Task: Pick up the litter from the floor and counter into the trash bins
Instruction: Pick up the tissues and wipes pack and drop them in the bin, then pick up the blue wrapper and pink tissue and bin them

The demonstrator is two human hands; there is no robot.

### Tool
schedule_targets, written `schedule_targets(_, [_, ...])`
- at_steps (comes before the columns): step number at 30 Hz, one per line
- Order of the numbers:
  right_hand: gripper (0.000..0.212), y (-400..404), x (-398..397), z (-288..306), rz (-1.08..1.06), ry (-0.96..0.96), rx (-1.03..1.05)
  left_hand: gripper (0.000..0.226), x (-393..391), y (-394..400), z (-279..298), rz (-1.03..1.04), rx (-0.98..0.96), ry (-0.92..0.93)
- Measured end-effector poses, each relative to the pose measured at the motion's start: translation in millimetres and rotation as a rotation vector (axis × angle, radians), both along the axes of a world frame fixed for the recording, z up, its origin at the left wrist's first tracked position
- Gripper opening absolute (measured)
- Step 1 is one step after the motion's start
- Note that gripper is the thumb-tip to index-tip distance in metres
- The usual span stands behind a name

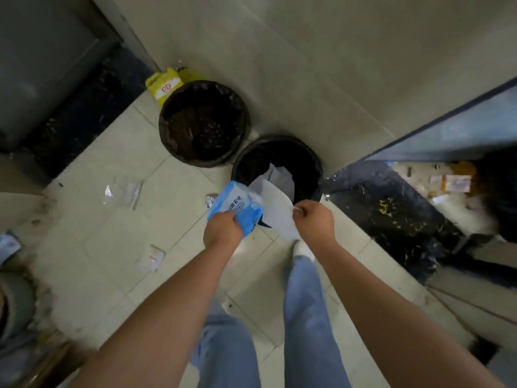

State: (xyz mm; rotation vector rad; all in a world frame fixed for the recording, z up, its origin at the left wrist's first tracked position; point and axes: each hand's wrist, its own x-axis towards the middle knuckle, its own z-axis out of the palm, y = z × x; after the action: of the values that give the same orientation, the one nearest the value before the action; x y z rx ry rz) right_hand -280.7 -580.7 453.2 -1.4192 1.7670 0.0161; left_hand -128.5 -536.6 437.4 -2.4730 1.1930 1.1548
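Note:
My left hand [222, 229] grips a blue tissue packet [233, 207] just in front of the nearer black trash bin [313, 161]. My right hand [314, 219] pinches a white tissue sheet [275, 208] that comes out of the packet's end, over the bin's near rim. White paper [279, 176] lies inside that bin. A second black-lined bin [204, 123] stands behind it to the left and holds dark contents. On the floor lie clear plastic wrappers [123, 191], a small wrapper [152, 259] and a foil ball [211, 200].
A yellow bag [163, 86] leans against the wall behind the far bin. A dark speckled counter [391, 217] runs along the right, with bottles and packets [450, 182] on it. A dark door and threshold [70, 107] are at the left. My legs in jeans [305, 317] stand below.

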Motion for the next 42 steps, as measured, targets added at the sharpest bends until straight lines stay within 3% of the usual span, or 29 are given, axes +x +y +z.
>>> schedule_targets(4, [0.028,-35.0,-24.1,-6.6,0.111,0.027,0.016,0.047,-18.8,-11.6,-10.0,0.179,-0.039,0.062])
schedule_targets(12, [0.032,-84.2,-14.8,-54.3,0.25,0.158,-0.026,0.051,-26.8,-73.6,-75.1,0.446,-0.191,0.29])
schedule_targets(14, [0.034,-85.9,-14.4,-74.1,0.232,0.158,0.022,0.044,-30.4,-77.8,-102.8,0.531,-0.194,0.366])
schedule_targets(16, [0.039,-84.2,-16.1,-92.3,0.242,0.126,0.072,0.021,-36.1,-76.1,-127.8,0.579,-0.149,0.406])
schedule_targets(20, [0.048,-69.3,-27.1,-112.2,0.451,0.207,0.172,0.04,-47.6,-46.4,-148.8,0.511,0.058,0.354])
schedule_targets(28, [0.05,-7.7,2.1,-67.8,1.11,0.417,0.253,0.041,-36.6,81.6,-105.2,0.211,0.148,0.06])
schedule_targets(31, [0.052,21.9,38.8,-31.3,1.303,0.432,0.203,0.043,-24.4,130.1,-71.4,0.373,0.163,0.018])
schedule_targets(37, [0.052,77.9,106.4,12.2,1.719,0.331,0.038,0.04,0.1,224.8,-5.8,0.825,0.002,-0.115])
schedule_targets(42, [0.049,140.4,99.8,28.9,2.082,0.276,-0.1,0.037,-72.7,322.2,31.3,1.384,0.102,-0.191])
